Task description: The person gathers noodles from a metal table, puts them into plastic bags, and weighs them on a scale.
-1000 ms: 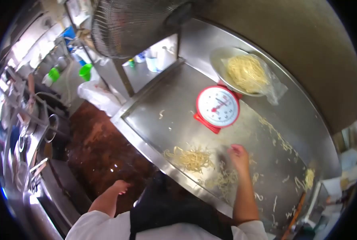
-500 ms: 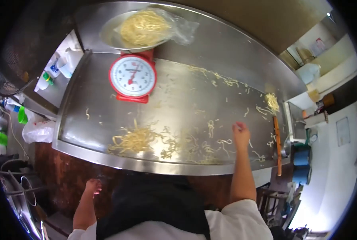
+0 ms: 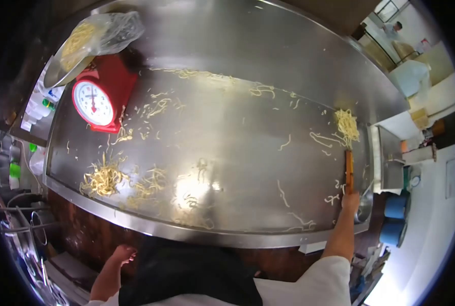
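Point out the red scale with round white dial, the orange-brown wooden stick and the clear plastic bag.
Red scale with round white dial (image 3: 93,103): head view, dial face.
Orange-brown wooden stick (image 3: 349,171): head view, visible shaft.
Clear plastic bag (image 3: 122,33): head view, crumpled end.

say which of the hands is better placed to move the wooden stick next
Probably the right hand: it is at the near end of the wooden stick, while the left hand hangs off the near side of the table.
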